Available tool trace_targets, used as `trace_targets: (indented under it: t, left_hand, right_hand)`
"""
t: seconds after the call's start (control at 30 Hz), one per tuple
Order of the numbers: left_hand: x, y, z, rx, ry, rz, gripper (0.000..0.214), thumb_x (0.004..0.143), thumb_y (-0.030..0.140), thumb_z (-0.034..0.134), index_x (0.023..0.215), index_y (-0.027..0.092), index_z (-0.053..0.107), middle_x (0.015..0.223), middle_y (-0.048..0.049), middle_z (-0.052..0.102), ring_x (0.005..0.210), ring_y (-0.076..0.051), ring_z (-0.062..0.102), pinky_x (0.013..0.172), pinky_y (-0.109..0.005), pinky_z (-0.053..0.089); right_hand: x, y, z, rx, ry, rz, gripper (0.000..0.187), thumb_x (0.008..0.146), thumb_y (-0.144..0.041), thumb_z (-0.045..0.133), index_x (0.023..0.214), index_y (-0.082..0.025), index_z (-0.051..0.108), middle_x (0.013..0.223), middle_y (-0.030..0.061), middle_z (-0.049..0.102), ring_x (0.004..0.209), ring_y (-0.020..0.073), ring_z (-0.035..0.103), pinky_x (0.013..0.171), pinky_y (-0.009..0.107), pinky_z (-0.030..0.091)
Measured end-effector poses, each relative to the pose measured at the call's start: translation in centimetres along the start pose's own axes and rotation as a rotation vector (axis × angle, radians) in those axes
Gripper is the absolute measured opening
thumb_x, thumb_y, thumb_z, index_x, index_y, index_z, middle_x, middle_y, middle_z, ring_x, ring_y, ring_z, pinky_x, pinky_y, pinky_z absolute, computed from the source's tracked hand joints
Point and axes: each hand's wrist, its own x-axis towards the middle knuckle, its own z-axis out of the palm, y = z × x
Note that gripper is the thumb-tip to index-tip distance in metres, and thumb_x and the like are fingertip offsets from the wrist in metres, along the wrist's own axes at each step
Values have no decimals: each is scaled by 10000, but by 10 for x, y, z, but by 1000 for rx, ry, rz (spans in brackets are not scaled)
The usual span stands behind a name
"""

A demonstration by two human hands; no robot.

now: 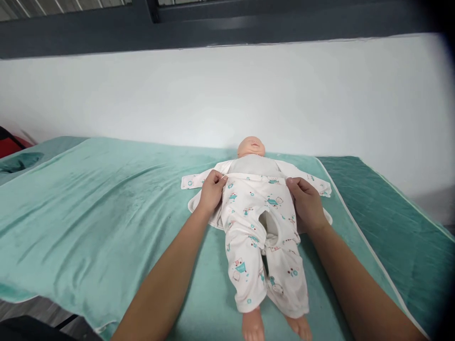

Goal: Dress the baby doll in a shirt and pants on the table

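A baby doll lies on its back, head toward the wall and bare feet toward me. White printed split-crotch pants cover its legs and reach up over its belly. At the left end of the waistband, my left hand pinches the cloth between thumb and fingers. My right hand grips the waistband's right end in the same way. Under the doll spreads a white long-sleeved baby shirt, its front parted and both sleeves stretched sideways. Above the waistband a pale, plain torso shows.
A light green blanket covers the bed, with a darker green cover on the right. Behind the doll's head stands a white wall. A red and black item sits at the far left. Grey floor shows lower left.
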Motion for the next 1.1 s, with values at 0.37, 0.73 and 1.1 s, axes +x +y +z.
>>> trace_targets:
  t: [0.37, 0.73, 1.1]
  left_hand:
    - [-2, 17, -13, 13, -265, -267, 151, 752, 316, 655, 826, 203, 588, 744, 2, 610, 601, -126, 491, 551, -251, 356]
    - [-2, 39, -14, 361, -399, -274, 249, 779, 402, 541, 703, 171, 596, 730, -16, 614, 650, -155, 469, 576, -280, 328]
    - [-14, 39, -10, -80, -442, -417, 313, 722, 408, 695, 902, 152, 691, 844, -68, 704, 766, -194, 584, 712, -312, 459]
  right_hand:
    - [3, 2, -29, -148, -370, 71, 225, 818, -435, 686, 871, -228, 615, 790, -18, 615, 689, 141, 525, 612, 252, 418]
    - [7, 10, -18, -475, -259, 91, 269, 742, -281, 639, 1005, -232, 606, 982, 48, 700, 904, 230, 649, 830, 353, 488]
    - [-2, -2, -17, -483, -331, -23, 240, 729, -279, 597, 943, -221, 691, 790, 4, 691, 832, 236, 605, 758, 336, 480]
